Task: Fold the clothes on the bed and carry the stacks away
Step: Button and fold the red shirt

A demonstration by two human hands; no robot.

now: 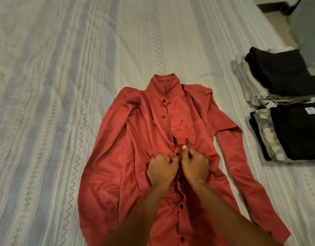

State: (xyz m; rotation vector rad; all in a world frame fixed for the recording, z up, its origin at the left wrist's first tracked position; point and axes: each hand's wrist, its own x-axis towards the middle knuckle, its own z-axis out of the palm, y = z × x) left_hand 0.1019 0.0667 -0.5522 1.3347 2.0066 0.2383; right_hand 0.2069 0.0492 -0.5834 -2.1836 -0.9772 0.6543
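head view: a red shirt (153, 139) lies face up, spread flat on the striped bedspread (55, 86), collar away from the person. left hand (162, 168) and right hand (194, 165) both pinch the button placket at mid-chest. two folded stacks (286, 103) sit at the bed's right edge

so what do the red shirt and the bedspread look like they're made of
Red shirt: looks like a smooth, thin woven fabric, perhaps satin or polyester, judging by its soft sheen and fine creases. Bedspread: a matte woven cotton-like cloth, with raised zigzag and diamond stripes.
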